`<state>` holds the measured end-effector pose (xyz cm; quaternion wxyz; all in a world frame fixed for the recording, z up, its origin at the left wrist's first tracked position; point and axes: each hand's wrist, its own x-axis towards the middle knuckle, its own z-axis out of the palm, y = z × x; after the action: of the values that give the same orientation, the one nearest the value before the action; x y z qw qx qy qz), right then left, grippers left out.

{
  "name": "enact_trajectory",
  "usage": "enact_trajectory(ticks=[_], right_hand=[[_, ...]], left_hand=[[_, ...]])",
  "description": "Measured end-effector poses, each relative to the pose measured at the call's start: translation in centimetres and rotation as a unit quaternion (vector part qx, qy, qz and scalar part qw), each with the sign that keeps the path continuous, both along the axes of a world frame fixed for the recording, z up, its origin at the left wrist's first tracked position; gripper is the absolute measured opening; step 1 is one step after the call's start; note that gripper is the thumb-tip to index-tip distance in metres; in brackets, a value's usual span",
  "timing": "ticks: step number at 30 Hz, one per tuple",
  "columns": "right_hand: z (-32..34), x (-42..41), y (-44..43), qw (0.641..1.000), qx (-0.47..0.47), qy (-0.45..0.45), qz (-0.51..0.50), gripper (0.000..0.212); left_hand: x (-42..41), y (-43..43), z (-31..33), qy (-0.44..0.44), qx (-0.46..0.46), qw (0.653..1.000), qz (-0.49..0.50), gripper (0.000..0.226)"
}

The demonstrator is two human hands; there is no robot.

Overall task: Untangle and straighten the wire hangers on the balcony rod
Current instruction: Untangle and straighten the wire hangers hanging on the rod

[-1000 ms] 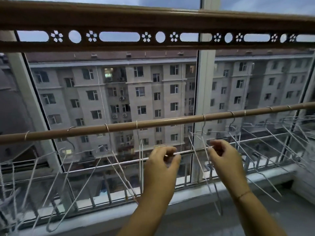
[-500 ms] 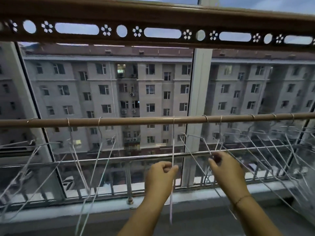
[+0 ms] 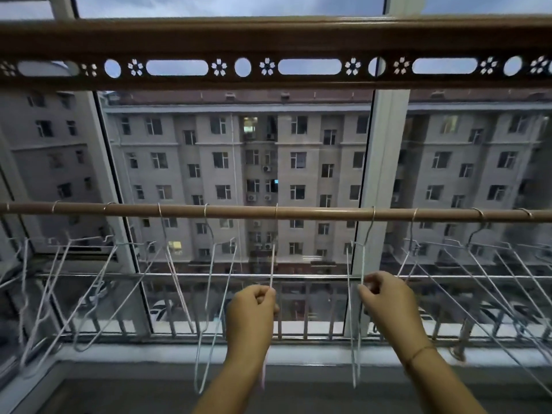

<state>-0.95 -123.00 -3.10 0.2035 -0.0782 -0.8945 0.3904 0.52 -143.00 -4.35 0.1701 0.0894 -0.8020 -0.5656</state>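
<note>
hands [image 3: 319, 303] pinching thin wire hangers [image 3: 272, 264], round rod [image 3: 313, 212]

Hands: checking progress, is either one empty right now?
No: the left hand pinches one hanger and the right hand pinches another hanger on the rod.

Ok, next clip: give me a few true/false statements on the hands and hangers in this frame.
1. The left hand pinches a hanger hooked on the rod. True.
2. The right hand hangs free, touching nothing. False: it grips a hanger on the rod.
3. The two held hangers share one hook. False: their hooks sit apart on the rod.
4. A thin bracelet circles the right wrist. True.
5. Clothes hang on the hangers. False: all are bare wire.
</note>
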Motion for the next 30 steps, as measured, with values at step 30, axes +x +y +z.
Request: enact_trajectory(ticks=[30], right_hand=[[-0.4,-1.2,-7.2,0.995,-0.002,-0.012,0.096,0.01]], left_hand=[[-1.1,-4.0,-0.8,-0.004,-0.008,1.0,-0.007,0.015]])
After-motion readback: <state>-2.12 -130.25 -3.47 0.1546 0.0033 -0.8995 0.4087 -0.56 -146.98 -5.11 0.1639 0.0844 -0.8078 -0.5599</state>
